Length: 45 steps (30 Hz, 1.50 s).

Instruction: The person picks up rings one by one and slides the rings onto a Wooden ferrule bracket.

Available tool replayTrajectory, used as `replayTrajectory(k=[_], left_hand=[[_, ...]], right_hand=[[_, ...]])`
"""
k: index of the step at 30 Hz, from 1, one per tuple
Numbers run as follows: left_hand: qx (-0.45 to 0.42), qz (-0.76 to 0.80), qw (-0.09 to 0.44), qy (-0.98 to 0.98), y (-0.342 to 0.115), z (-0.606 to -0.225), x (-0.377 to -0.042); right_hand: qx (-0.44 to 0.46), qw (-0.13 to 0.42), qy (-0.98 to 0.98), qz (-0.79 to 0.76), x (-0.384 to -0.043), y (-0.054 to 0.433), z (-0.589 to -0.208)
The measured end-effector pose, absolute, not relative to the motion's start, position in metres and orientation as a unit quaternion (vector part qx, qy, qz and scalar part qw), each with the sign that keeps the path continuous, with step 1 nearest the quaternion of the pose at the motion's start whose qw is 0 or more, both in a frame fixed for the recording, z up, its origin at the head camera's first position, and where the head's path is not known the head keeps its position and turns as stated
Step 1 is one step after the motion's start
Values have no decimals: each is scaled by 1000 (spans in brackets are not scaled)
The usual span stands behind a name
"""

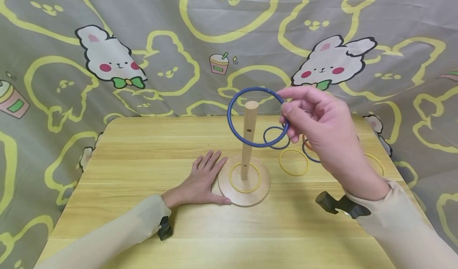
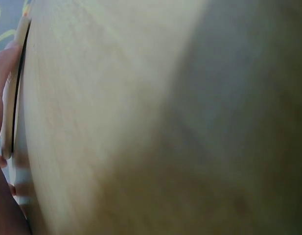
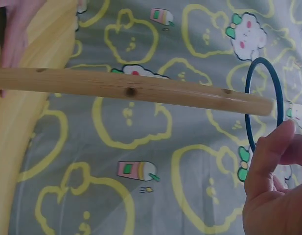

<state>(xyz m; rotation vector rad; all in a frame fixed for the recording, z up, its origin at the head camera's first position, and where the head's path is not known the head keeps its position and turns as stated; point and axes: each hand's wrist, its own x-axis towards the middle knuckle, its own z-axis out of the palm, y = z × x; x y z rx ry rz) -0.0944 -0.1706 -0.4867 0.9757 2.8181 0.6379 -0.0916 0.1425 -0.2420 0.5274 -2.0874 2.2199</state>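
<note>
My right hand (image 1: 329, 129) pinches a blue ring (image 1: 229, 117) by its right side, thumb against fingers. The top of an upright wooden pole (image 1: 250, 117) shows inside that ring in the head view. In the right wrist view, the pole's tip also lies within the ring (image 3: 281, 98). My left hand (image 1: 200, 181) rests with fingers spread, its index finger and thumb at the left rim of the round wooden base (image 1: 247, 200). A yellow ring (image 1: 245, 192) lies on the base around the pole's foot. Blurred wood fills most of the left wrist view.
Right of the pole, a yellow ring (image 1: 294, 175), a blue ring (image 1: 276, 148) and several others lie on the wooden table (image 1: 143, 165), some partly hidden by my right hand and forearm. A patterned curtain (image 1: 161, 6) hangs behind the table.
</note>
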Motion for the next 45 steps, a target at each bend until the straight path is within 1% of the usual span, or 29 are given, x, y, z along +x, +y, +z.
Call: replayTrajectory(k=[8, 16, 23, 35, 42, 45], left_hand=[[324, 208, 43, 922, -170, -487, -95], [325, 206, 43, 922, -170, -486, -96], [321, 204, 43, 924, -170, -484, -96], [325, 211, 34, 921, -169, -486, -97], [319, 207, 46, 924, -169, -486, -96], [313, 206, 55, 925, -169, -486, -96]], right_hand=[[155, -1, -721, 675, -98, 138, -271], [131, -60, -756, 638, -103, 135, -309], [131, -72, -766, 625, -106, 133, -341], [112, -121, -786, 596, -109, 137, -391], [120, -165, -790, 578, -112, 140, -417], [121, -176, -794, 570, -113, 140, -425]])
